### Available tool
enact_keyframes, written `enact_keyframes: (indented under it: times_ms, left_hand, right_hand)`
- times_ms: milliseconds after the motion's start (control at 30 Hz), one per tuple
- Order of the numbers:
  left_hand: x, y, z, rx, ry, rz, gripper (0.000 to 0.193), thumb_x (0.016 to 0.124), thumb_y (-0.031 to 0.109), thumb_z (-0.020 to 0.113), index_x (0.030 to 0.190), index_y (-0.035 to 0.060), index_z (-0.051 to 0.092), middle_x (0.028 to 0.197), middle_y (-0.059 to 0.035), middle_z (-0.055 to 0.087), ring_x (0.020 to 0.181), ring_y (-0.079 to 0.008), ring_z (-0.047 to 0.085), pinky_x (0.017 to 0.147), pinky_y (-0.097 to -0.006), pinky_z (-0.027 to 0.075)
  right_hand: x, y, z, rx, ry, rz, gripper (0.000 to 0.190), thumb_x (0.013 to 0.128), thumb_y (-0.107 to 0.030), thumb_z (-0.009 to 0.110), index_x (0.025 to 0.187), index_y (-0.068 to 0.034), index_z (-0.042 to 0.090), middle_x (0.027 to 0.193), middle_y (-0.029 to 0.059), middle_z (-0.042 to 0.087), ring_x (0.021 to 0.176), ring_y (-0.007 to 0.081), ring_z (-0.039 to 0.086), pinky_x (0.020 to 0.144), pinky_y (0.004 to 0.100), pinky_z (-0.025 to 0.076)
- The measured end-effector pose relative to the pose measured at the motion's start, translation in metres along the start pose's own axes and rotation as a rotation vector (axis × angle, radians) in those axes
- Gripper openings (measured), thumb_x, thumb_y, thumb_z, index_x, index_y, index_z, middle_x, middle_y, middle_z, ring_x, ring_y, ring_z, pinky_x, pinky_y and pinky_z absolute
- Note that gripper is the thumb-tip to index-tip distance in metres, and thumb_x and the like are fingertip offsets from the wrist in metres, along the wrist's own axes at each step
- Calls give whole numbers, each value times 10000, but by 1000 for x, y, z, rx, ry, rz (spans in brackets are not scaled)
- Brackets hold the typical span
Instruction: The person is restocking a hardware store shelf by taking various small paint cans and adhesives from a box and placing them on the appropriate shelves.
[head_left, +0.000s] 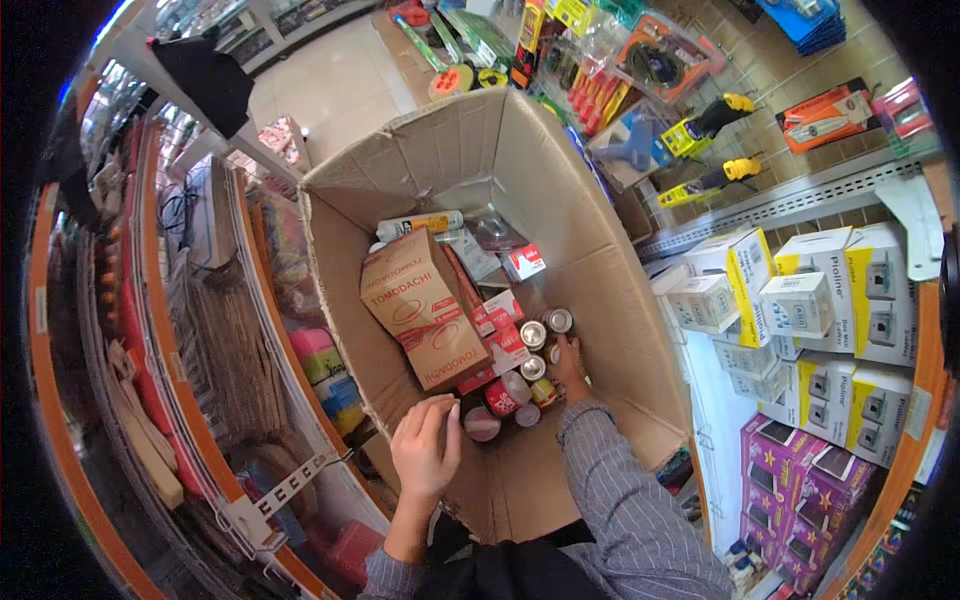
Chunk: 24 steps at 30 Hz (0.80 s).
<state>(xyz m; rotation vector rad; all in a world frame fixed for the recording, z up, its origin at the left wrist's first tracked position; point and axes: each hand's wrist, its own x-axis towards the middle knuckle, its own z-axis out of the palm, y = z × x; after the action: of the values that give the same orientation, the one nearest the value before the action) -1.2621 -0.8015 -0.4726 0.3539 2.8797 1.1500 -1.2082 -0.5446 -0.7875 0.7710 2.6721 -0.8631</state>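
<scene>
A deep, open cardboard box (600, 270) stands before me. My right hand (571, 371) reaches into it, fingers around a small metal can (554, 354) that they partly hide. Beside that hand are several other small cans (533, 335), one with a yellow label (544, 391). A red-labelled container (508, 394) lies tilted closer to me. My left hand (426, 444) hovers by the box's near left rim, fingers curled; whether they hold anything is hidden. To the left inside sits a brown carton (424, 300) bearing writing, next to red-and-white small boxes (508, 346).
At the box's far end lie a cartridge tube (431, 223) and a clear plastic package (495, 231). Shelving with orange edges (247, 262) flanks the left. On the right, shelves hold white-and-yellow boxes (814, 277) and purple boxes (795, 487). Packaged tools (709, 120) hang beyond.
</scene>
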Motion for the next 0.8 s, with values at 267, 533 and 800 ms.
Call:
enact_keyframes:
  times_ms: [267,533,800]
  left_hand:
    - [3,2,0,-180,47,-24,31,747,2,557,773,3,574,802,-114,602,721,-249,591,641,-304,460]
    - [0,1,0,-63,63,-11,37,771,51,563,790,19,566,796,-95,592,707,-248,588,626,-306,460]
    - [-2,4,4,31,43,-6,64,791,98,557,817,39,560,808,-82,580,717,-259,579,622,-320,455]
  right_hand:
    - [-8,16,-10,332,33,85,654,488,-115,772,1041,-73,425,968,173,544,916,326,536,796,400,435]
    - [-29,-25,-28,650,121,401,627,503,-136,791,1026,-29,463,928,139,577,864,256,565,749,379,454]
    - [-15,15,16,664,309,282,642,487,-100,803,1018,14,461,964,146,572,906,230,555,783,347,451]
